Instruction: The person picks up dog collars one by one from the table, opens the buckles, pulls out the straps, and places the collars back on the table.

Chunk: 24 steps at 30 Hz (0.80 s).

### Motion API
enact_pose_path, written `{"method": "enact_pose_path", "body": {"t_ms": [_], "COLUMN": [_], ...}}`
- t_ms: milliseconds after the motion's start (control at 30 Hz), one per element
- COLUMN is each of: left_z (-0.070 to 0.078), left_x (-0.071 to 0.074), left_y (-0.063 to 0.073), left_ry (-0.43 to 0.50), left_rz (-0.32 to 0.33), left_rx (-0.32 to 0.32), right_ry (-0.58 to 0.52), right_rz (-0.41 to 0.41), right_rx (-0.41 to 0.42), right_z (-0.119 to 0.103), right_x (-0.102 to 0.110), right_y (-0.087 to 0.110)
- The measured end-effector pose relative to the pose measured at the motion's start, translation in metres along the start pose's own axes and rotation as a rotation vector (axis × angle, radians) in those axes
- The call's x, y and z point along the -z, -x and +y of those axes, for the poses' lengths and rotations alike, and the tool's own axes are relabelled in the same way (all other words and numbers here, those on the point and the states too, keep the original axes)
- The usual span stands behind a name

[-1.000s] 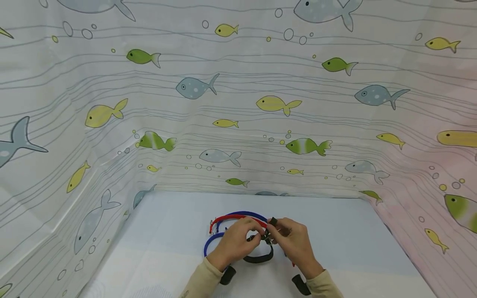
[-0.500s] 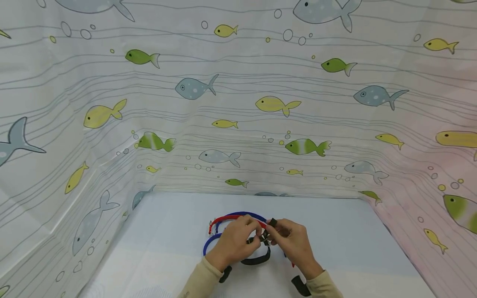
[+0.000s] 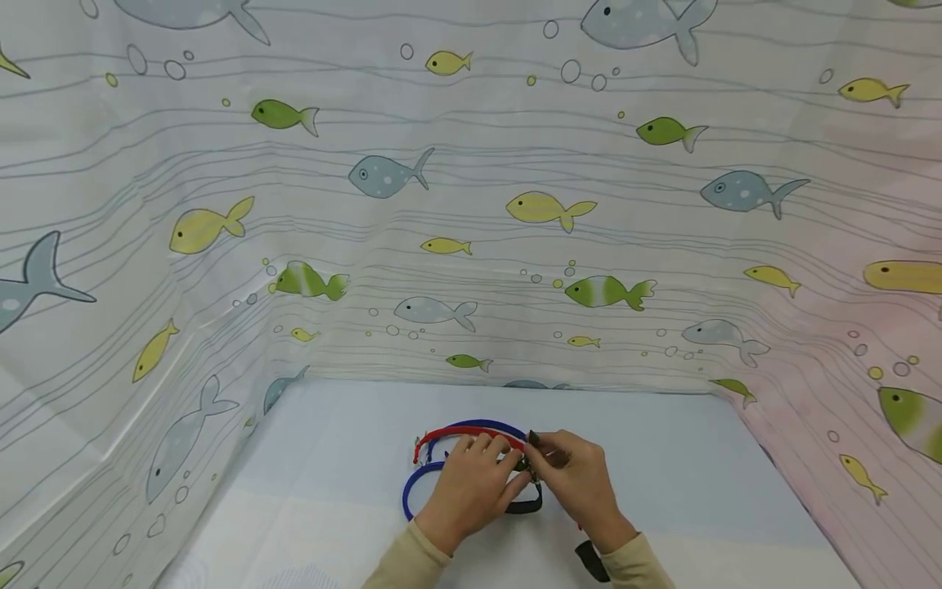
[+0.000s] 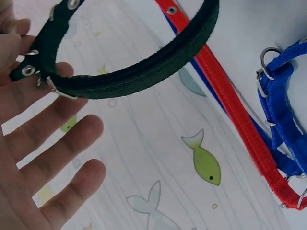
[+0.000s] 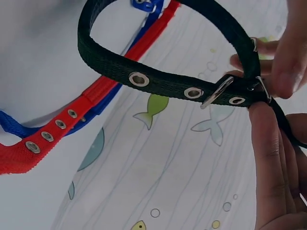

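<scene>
In right wrist view, eyelets [image 5: 193,93] on the dark collar [image 5: 165,85] (unclear from head).

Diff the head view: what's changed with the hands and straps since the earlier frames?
The left hand has shifted slightly toward picture right and its fingers have uncurled, now covering more of the dark collar's loop. Stayed: the right hand keeps its pinch on the dark collar; the red strap and blue straps lie where they were.
</scene>
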<state>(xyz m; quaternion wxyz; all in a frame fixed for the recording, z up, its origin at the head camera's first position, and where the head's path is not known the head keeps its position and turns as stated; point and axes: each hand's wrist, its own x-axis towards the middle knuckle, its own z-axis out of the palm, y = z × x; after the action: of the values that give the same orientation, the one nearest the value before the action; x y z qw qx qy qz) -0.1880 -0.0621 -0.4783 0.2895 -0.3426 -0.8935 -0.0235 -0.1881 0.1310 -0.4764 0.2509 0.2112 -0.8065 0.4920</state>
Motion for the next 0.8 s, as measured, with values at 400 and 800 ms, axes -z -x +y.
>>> {"method": "enact_pose_path", "body": {"t_ms": [400,800], "left_z": [-0.001,-0.013], "left_x": [-0.016,-0.011], "left_y": [0.003,0.001], "left_ry": [-0.070,0.063], "left_rz": [0.011,0.021], "left_rx": [-0.077,-0.040], "right_ry": [0.097,0.029], "right_rz": [-0.028,-0.083], "right_rx": [0.089,0.048], "right_z": [-0.004,0.003], "right_x": [-0.002,0.005], "right_y": [-0.001,0.000]}}
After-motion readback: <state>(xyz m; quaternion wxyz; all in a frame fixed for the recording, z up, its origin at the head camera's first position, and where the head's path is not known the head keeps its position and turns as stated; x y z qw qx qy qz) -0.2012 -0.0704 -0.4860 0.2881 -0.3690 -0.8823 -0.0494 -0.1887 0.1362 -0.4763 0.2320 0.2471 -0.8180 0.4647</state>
